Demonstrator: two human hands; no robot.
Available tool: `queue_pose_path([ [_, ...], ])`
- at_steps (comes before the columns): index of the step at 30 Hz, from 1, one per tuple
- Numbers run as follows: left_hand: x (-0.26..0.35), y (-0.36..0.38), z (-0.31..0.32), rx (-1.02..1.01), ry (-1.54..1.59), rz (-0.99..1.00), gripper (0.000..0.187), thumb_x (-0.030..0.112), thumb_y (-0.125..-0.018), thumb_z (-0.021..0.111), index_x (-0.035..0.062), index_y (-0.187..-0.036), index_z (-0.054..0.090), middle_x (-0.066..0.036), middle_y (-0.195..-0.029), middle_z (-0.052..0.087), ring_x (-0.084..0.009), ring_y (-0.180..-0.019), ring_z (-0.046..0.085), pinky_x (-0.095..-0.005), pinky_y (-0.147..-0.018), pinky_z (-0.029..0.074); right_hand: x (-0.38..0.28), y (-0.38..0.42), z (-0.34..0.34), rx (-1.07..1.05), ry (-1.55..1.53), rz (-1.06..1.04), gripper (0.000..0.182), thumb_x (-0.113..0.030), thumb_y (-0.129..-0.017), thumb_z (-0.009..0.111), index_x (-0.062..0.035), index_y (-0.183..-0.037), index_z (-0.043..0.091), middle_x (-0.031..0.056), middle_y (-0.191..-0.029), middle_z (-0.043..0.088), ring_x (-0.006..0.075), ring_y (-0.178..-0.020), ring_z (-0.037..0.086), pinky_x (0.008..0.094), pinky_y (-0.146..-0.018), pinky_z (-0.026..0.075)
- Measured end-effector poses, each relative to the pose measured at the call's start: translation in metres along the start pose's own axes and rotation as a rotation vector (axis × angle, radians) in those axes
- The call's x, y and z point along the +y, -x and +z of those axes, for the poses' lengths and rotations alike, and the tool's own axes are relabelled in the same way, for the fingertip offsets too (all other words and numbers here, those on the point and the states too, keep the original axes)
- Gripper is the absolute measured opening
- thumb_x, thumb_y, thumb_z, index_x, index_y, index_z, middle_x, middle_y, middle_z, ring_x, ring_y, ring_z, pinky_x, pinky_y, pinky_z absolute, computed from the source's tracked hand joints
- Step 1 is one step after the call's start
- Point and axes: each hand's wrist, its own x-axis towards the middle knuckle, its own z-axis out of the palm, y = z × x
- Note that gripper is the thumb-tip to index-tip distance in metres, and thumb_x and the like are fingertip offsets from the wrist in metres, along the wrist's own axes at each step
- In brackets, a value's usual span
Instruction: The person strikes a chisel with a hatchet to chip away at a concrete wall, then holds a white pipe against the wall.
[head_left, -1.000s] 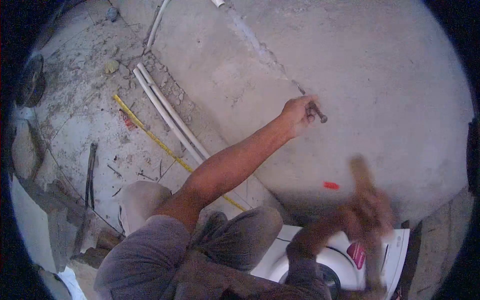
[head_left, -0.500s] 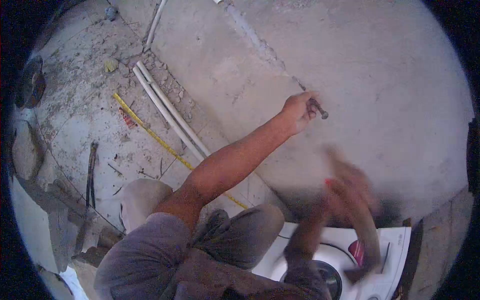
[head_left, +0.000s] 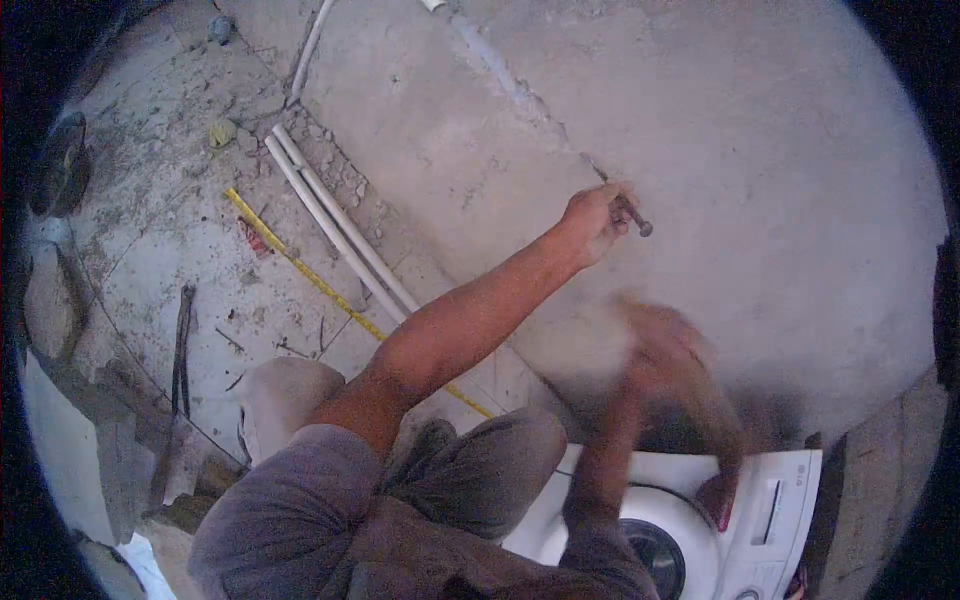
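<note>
My left hand is closed around a metal chisel, its struck end sticking out to the lower right. The chisel's tip touches the wall at the lower end of a narrow chased groove. Below and to the right, my right hand is smeared by motion but wrapped round a hammer. The hammer's handle trails down to the right, and its dark head is blurred over the white washing machine. A gap separates the hammer from the chisel.
Two white pipes lie along the wall's foot beside rubble. A yellow tape measure stretches across the dusty tiled floor. A dark long-handled tool lies further left. The washing machine stands close at my right.
My right hand and the hammer have moved up and left, nearer the chisel, still blurred. My left hand and the chisel have barely shifted.
</note>
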Motion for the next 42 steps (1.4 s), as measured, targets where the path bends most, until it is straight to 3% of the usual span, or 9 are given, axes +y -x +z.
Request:
queue_pose_path([
  [2,-0.010,-0.007,-0.014,-0.028,-0.038,-0.011,0.019,0.018,-0.085,0.035,0.0066,-0.079,0.051,-0.002,-0.066,0.050,-0.0109,-0.055,0.044,-0.0251,-0.047,0.034,0.058,0.001,0.066,-0.219,-0.161,0.563,0.020,-0.015,-0.072,0.050,-0.0041,-0.088,0.050,0.0083,-0.079,0.052,0.0208,-0.067,0.049,0.0342,-0.067,0.041],
  [5,-0.011,-0.001,-0.011,0.047,-0.050,0.009,0.019,0.017,-0.084,0.036,0.0056,-0.080,0.050,-0.003,-0.068,0.051,-0.0111,-0.056,0.045,-0.0251,-0.046,0.034,0.037,0.007,0.045,-0.007,-0.251,0.513,0.018,-0.016,-0.073,0.049,-0.0047,-0.088,0.050,0.0076,-0.076,0.052,0.0208,-0.065,0.049,0.0335,-0.066,0.041],
  [11,-0.001,0.003,-0.008,-0.015,-0.058,0.003,0.018,0.017,-0.083,0.036,0.0059,-0.079,0.050,-0.003,-0.067,0.049,-0.0110,-0.057,0.045,-0.0240,-0.047,0.034,-0.025,-0.020,-0.056,0.208,-0.776,-0.741,0.024,-0.021,-0.075,0.044,-0.0049,-0.092,0.050,0.0132,-0.077,0.053,0.0288,-0.065,0.050,0.0381,-0.069,0.041],
  [17,-0.007,0.003,-0.012,0.046,0.049,0.027,0.017,0.017,-0.083,0.036,0.0066,-0.079,0.050,-0.002,-0.066,0.049,-0.0114,-0.057,0.045,-0.0259,-0.051,0.035,0.069,-0.008,0.069,-0.429,0.156,0.466,0.032,-0.023,-0.074,0.052,-0.0044,-0.098,0.045,0.0114,-0.098,0.048,0.0186,-0.089,0.046,0.0351,-0.077,0.039],
  [21,0.002,0.002,-0.014,-0.112,0.015,0.017,0.017,0.018,-0.084,0.036,0.0075,-0.081,0.049,-0.002,-0.066,0.049,-0.0125,-0.059,0.046,-0.0277,-0.053,0.036,-0.005,-0.004,-0.006,-0.161,0.378,-0.070,0.034,-0.036,-0.078,0.044,-0.0049,-0.085,0.053,0.0105,-0.083,0.055,0.0263,-0.077,0.050,0.0351,-0.072,0.038],
  [25,0.004,0.000,-0.010,-0.027,0.026,0.012,0.017,0.018,-0.084,0.036,0.0070,-0.081,0.049,-0.002,-0.065,0.049,-0.0131,-0.059,0.046,-0.0279,-0.052,0.037,-0.019,-0.010,-0.052,0.099,-0.415,-0.692,0.030,-0.032,-0.077,0.044,-0.0043,-0.084,0.053,0.0092,-0.077,0.055,0.0224,-0.073,0.051,0.0329,-0.067,0.041],
  [31,0.005,-0.002,-0.007,-0.033,0.072,0.020,0.020,0.018,-0.085,0.034,0.0051,-0.081,0.048,-0.004,-0.066,0.049,-0.0143,-0.059,0.047,-0.0302,-0.055,0.039,0.034,-0.014,0.068,-0.146,-0.272,0.628,0.020,-0.020,-0.069,0.058,-0.0042,-0.081,0.053,0.0077,-0.082,0.053,0.0199,-0.079,0.049,0.0362,-0.076,0.037],
  [38,0.004,-0.003,-0.013,-0.034,0.079,-0.016,0.022,0.019,-0.086,0.033,0.0030,-0.085,0.049,-0.004,-0.067,0.050,-0.0161,-0.062,0.047,-0.0293,-0.058,0.041,-0.035,-0.016,-0.039,0.381,-0.669,-0.672,0.016,-0.016,-0.070,0.056,-0.0037,-0.080,0.051,0.0056,-0.075,0.051,0.0161,-0.067,0.047,0.0317,-0.063,0.037],
  [42,0.001,-0.009,-0.021,-0.129,0.069,-0.006,0.020,0.018,-0.085,0.035,0.0033,-0.088,0.048,-0.004,-0.068,0.049,-0.0144,-0.062,0.047,-0.0279,-0.056,0.040,0.009,-0.008,0.025,0.080,-0.149,-0.083,0.011,-0.012,-0.071,0.055,-0.0037,-0.076,0.051,0.0038,-0.067,0.051,0.0142,-0.056,0.047,0.0292,-0.051,0.039],
])
